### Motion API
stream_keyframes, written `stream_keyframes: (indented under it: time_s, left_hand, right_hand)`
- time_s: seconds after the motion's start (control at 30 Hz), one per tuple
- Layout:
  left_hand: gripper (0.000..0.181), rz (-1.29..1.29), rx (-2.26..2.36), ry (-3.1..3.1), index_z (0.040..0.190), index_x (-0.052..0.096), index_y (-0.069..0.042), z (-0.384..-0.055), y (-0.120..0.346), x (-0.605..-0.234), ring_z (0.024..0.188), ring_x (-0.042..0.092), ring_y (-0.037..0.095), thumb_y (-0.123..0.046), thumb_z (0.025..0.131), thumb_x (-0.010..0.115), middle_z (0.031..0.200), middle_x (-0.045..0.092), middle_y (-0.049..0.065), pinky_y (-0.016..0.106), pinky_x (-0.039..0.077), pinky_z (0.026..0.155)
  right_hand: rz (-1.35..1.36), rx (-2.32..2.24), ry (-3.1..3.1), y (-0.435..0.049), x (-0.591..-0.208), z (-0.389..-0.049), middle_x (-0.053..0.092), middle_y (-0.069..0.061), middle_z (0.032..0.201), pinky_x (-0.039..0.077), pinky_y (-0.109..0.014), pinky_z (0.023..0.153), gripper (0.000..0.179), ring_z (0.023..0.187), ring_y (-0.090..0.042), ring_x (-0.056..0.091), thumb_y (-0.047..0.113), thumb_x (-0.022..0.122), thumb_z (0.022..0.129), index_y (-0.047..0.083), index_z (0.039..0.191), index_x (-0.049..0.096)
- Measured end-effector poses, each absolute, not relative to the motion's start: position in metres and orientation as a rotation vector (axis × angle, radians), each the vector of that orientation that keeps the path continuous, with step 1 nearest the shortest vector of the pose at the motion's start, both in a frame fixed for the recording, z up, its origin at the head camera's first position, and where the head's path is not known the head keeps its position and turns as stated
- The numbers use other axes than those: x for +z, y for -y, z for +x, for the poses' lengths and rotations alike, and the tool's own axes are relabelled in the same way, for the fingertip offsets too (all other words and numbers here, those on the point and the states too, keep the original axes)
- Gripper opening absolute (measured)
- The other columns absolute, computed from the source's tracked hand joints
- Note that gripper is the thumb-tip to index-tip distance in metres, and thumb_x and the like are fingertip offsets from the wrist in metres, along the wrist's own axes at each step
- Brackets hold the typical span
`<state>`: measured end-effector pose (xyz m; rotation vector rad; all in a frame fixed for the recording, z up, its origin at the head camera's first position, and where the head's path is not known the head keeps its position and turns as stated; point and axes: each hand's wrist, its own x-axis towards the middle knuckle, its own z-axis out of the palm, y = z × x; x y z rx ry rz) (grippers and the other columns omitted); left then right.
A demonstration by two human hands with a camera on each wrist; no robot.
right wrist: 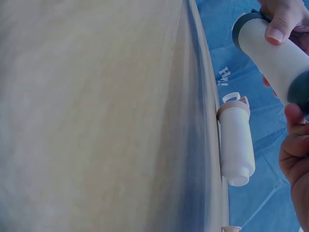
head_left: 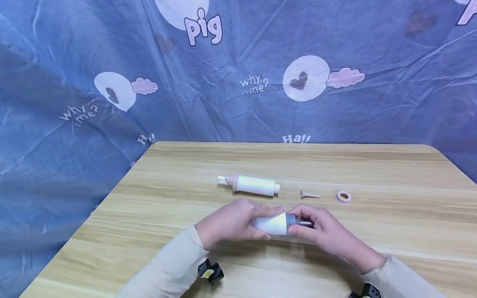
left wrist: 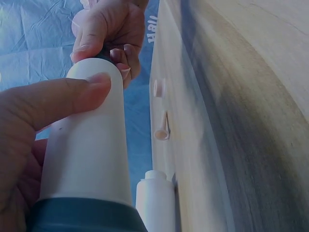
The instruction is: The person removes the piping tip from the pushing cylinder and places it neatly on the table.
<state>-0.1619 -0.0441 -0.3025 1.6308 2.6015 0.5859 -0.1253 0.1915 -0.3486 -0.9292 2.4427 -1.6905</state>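
Note:
A white bottle-like cylinder lies between both hands above the table. My left hand grips its body, with the thumb along the top in the left wrist view. Dark grey-green bands cap both ends, one seen on the cap near the left wrist camera. Thumb and fingers of my right hand pinch the grey collar at the right end. From that collar a slim, shiny dark tip sticks out, partly covered by the right fingers.
Behind the hands lies a second white bottle with a pink collar and a white loop. To its right are a small pink funnel-shaped nozzle and a pink ring. A blue printed curtain hangs behind the wooden table.

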Motion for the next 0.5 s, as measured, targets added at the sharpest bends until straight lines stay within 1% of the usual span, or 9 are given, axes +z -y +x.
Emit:
stream_keyframes:
  time_s: [0.13,0.3,0.5]
  left_hand:
    - [0.062,1.609,0.591,-2.583,0.132,0.052,-0.013,-0.1627,0.0437,-0.3016,0.101,0.062,0.01,-0.026,0.076,0.075,0.121,0.062,0.005,0.013,0.046,0.085]
    - [0.063,1.566,0.647,-2.548,0.132,0.052,-0.012,-0.1635,0.045,-0.3023,0.097,0.063,0.008,-0.027,0.075,0.076,0.12,0.062,0.004,0.012,0.046,0.081]
    - [0.063,1.5,0.706,-2.515,0.131,0.053,-0.014,-0.1646,0.0475,-0.303,0.091,0.061,0.003,-0.025,0.075,0.077,0.119,0.063,0.004,0.012,0.046,0.077]
  right_hand:
    - [-0.996,-1.691,-2.473,-0.1921,-0.3484,-0.1249,0.066,0.0,0.089,0.053,-0.025,0.065,0.02,0.077,-0.006,0.06,0.004,0.065,0.083,0.004,0.103,0.062]
    - [-1.133,-1.673,-2.515,-0.1921,-0.347,-0.1256,0.067,-0.002,0.09,0.053,-0.025,0.062,0.027,0.076,-0.006,0.06,0.002,0.068,0.08,0.005,0.105,0.061]
    - [-1.23,-1.601,-2.626,-0.1913,-0.3481,-0.126,0.067,-0.002,0.094,0.052,-0.023,0.063,0.033,0.077,-0.004,0.059,0.005,0.072,0.076,0.009,0.107,0.062]
